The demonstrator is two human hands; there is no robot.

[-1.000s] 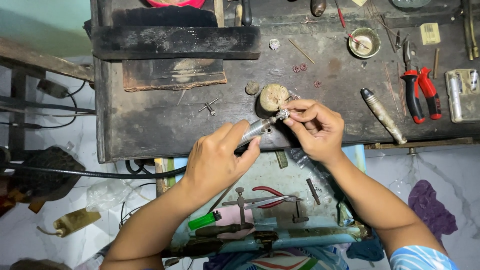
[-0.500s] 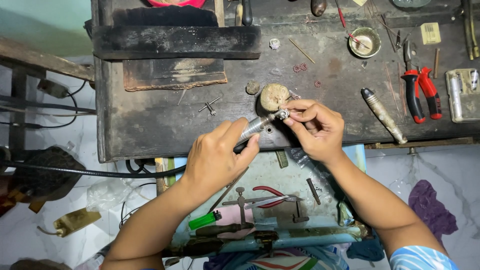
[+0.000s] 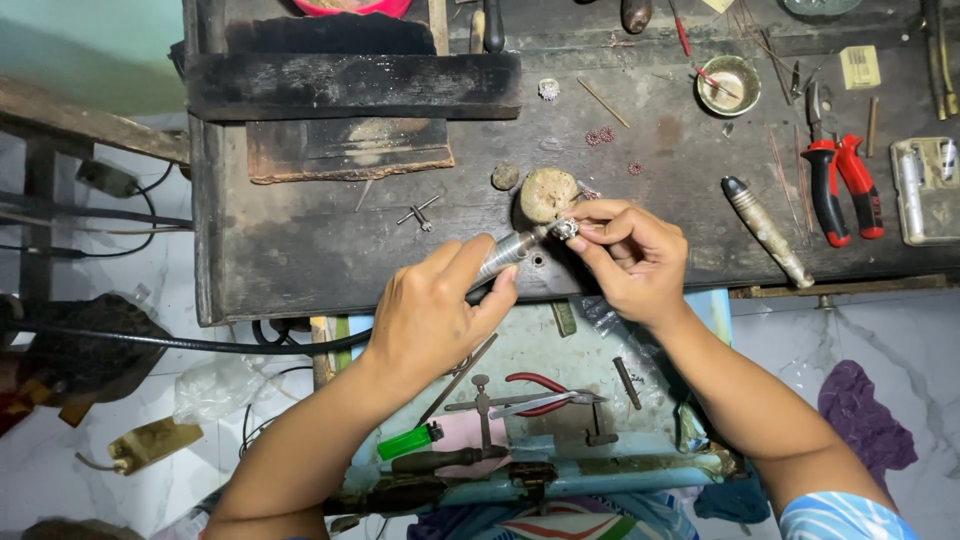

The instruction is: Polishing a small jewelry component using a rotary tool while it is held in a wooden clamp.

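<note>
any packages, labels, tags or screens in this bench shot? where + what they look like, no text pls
Small card or tag: far right of the workbench, near the top edge; square, pale yellow with dark print.
Flat case or pack: right edge of the bench, beside the red-handled pliers; rectangular, off-white and grey, worn.
Clear plastic bag: on the floor, lower left; crumpled, see-through.
No screens or signs in view.

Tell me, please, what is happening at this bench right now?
A person works a small metal piece at the front edge of a dark wooden bench. The left hand holds a rotary handpiece with its tip against the piece, which the right hand pinches in its fingertips, just beside a round stone-like block. Red pliers, a small bowl and a wooden-handled tool lie untouched to the right.
</note>
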